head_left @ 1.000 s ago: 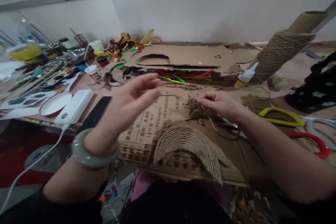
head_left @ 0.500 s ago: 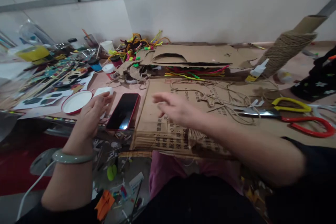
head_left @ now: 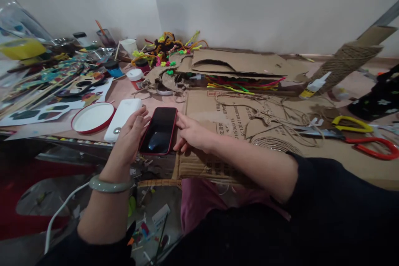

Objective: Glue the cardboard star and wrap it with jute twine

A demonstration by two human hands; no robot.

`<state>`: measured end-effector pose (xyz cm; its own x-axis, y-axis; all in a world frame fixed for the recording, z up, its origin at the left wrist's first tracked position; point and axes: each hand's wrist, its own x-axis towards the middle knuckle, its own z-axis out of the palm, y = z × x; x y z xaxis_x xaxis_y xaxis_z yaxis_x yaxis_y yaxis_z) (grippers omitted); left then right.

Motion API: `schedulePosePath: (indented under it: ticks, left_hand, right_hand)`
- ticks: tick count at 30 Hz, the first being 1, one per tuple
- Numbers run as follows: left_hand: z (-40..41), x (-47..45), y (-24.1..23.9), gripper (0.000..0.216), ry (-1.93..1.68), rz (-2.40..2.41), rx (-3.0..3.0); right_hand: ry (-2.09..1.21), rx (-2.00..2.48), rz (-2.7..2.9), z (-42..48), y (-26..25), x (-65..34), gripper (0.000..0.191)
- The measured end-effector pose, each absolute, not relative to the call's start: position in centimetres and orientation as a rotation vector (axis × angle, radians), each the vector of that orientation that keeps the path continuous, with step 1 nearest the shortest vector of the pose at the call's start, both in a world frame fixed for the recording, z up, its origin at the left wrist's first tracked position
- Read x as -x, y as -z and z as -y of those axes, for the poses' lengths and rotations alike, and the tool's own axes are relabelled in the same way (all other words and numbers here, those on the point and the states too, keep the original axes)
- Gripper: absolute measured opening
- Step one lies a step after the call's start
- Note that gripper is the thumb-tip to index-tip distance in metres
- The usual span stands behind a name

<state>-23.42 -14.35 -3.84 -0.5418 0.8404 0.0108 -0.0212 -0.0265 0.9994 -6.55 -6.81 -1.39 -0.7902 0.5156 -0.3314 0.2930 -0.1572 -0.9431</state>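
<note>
While phone [head_left: 159, 130] lay at desk [head_left: 131, 91] front edge, left hand [head_left: 132, 133] spread along its left side, right hand [head_left: 191, 135] fingers loosely open at right side. Grip probably not closed; careless nudge could tip phone off edge; power bank [head_left: 122, 119] cable could snag.

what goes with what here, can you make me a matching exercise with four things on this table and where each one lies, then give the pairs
Things:
1. phone
2. white power bank
3. scissors
4. glue bottle

Places:
A. far right, on the cardboard, red and yellow handles
B. between the left hand and the right hand, at the table's front edge
C. at the foot of the twine spool, near the back right
D. left of the phone, beside the red-rimmed lid

Pairs: 1-B, 2-D, 3-A, 4-C
</note>
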Motion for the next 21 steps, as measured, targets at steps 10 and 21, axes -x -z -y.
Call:
schedulePosePath:
  ticks: [10,21]
  left_hand:
    - [14.47,23.08,3.71,0.052,-1.631,-1.567,-0.874]
    - [14.56,23.13,3.82,0.052,-1.672,-1.55,-0.871]
  right_hand:
    - [-2.028,0.929,1.963,7.24,1.52,6.91,0.089]
    - [-1.91,0.965,2.096,7.14,2.02,7.2,0.086]
